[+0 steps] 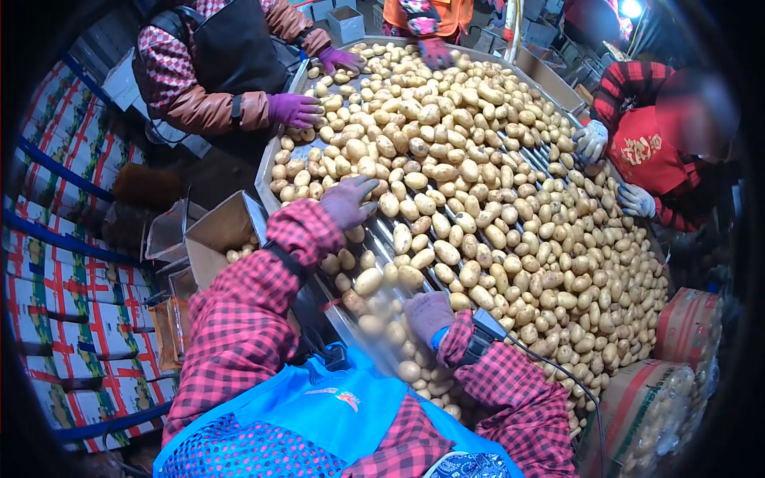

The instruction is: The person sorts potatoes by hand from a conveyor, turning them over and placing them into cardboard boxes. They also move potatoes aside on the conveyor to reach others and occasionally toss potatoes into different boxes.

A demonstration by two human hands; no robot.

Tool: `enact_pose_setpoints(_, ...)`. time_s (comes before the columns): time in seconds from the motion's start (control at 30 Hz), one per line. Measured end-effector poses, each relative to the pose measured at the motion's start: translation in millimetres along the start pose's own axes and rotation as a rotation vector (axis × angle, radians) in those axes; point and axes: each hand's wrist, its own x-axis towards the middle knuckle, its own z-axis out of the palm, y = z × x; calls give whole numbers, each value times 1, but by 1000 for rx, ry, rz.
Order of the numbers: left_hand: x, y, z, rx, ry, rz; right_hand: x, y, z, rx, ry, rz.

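Potatoes (478,171) lie heaped over a wide metal sorting table (264,171). My left hand (349,202), in a purple-grey glove, rests at the near left side of the heap. Its fingers are spread against the potatoes there, and no potato shows in its grasp. Closer to my body, my right hand (429,315) is lowered beside the potatoes, back of the glove upward, its fingers hidden below. Just left of it, several potatoes (372,325) look smeared by motion near the metal edge.
A person's purple gloves (295,110) touch potatoes at the upper left. Another person's dark pink glove (435,52) reaches in at the back; white gloves (591,142) are on the right. An open carton (227,231) holds potatoes. Stacked boxes (76,295) stand left, packed bags (649,414) lower right.
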Motion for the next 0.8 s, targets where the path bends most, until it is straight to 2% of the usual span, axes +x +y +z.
enact_pose_setpoints(0.03,16,0,5,67,-76,-37,1,5,-10,7,-3,6)
enact_pose_setpoints(0.1,42,-3,24,202,3,-90,-1,23,-27,59,-120,-109)
enact_pose_setpoints(0.13,52,-16,30,193,17,-46,0,32,-19,282,-29,-50)
enact_pose_setpoints(0.17,67,-27,36,133,-45,-79,-6,41,-10,287,-30,-37)
enact_pose_setpoints(0.23,95,-65,52,84,33,-88,-26,48,-9,1046,181,-41)
enact_pose_setpoints(0.27,103,-66,40,109,-16,-208,-37,47,-9,1335,133,-8)
enact_pose_setpoints(0.3,109,-60,19,135,-57,-326,-50,44,-12,1337,142,-6)
enact_pose_setpoints(0.37,99,-50,-16,339,-281,-450,-77,36,-11,2087,184,76)
enact_pose_setpoints(0.4,100,-49,-6,242,-59,-554,-84,38,1,2174,254,28)
enact_pose_setpoints(0.43,103,-49,3,371,21,-498,-82,38,6,2191,277,25)
enact_pose_setpoints(0.5,109,-38,18,342,161,-163,-80,34,19,2570,656,-284)
enact_pose_setpoints(0.57,107,20,21,165,311,169,-75,37,13,2702,658,-367)
enact_pose_setpoints(0.63,127,73,30,7,270,456,-68,41,6,2721,645,-304)
enact_pose_setpoints(0.7,147,115,58,107,294,556,-65,39,21,2692,581,-251)
enact_pose_setpoints(0.77,172,135,93,198,145,419,-66,39,30,2661,525,-204)
enact_pose_setpoints(0.8,178,150,85,217,46,344,-67,39,32,2614,497,-166)
